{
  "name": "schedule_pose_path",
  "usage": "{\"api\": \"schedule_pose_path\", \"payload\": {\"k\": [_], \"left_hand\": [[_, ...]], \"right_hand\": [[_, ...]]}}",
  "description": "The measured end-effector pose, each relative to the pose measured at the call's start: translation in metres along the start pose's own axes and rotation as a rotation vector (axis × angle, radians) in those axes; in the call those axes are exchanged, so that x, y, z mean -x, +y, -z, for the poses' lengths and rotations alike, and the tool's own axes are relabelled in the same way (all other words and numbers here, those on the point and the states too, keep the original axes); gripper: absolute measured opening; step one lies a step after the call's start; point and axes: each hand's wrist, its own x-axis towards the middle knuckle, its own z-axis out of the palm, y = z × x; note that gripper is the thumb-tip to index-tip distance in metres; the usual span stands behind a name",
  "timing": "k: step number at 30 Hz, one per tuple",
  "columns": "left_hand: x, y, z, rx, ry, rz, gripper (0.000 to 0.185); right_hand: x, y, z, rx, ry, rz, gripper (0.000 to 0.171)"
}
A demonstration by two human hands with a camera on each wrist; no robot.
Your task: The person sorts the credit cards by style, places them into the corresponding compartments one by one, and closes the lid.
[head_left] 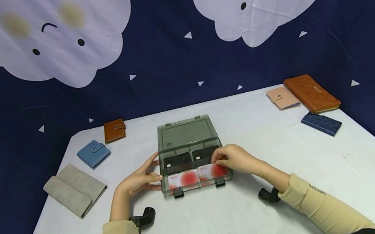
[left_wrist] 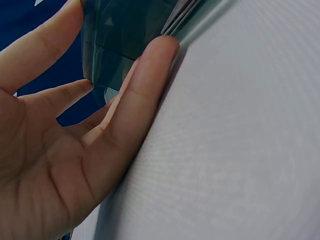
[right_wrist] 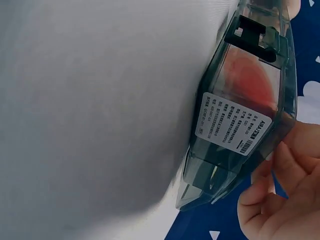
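A translucent grey plastic box [head_left: 186, 133] stands open in the middle of the white table [head_left: 205, 225], its lid tipped back. Its back compartments hold black cards [head_left: 177, 162]; the front ones hold red-and-white cards [head_left: 187, 178]. My left hand [head_left: 143, 178] rests with straight fingers against the box's left side; in the left wrist view the left hand [left_wrist: 100, 135] lies flat along the box [left_wrist: 125, 35]. My right hand [head_left: 229, 158] curls over the right front compartment, fingertips on a red-and-white card there. The right wrist view shows the box [right_wrist: 235, 130] end-on, with the right hand [right_wrist: 280, 200] curled above its open top.
Wallets lie around the table's edges: a grey one [head_left: 74, 189], a blue one [head_left: 94, 153] and a brown one [head_left: 114, 130] on the left; a pink one [head_left: 282, 97], a long orange one [head_left: 311, 93] and a dark blue one [head_left: 321, 123] on the right.
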Motion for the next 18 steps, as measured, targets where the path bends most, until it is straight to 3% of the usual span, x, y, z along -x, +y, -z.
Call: {"api": "schedule_pose_path", "payload": {"k": [4, 7, 12, 18], "left_hand": [[0.000, 0.000, 0.001, -0.004, -0.004, -0.005, 0.092], [0.001, 0.000, 0.002, -0.008, -0.006, -0.013, 0.093], [0.002, 0.001, 0.004, -0.010, 0.001, -0.017, 0.092], [0.001, -0.001, 0.003, -0.002, -0.011, -0.011, 0.091]], "right_hand": [[-0.004, -0.002, 0.005, 0.089, -0.002, 0.024, 0.008], [-0.017, 0.001, 0.016, 0.069, 0.032, 0.001, 0.011], [-0.057, 0.027, 0.036, -0.190, 0.052, -0.179, 0.038], [-0.092, 0.063, 0.034, -0.442, -0.093, -0.468, 0.060]]}}
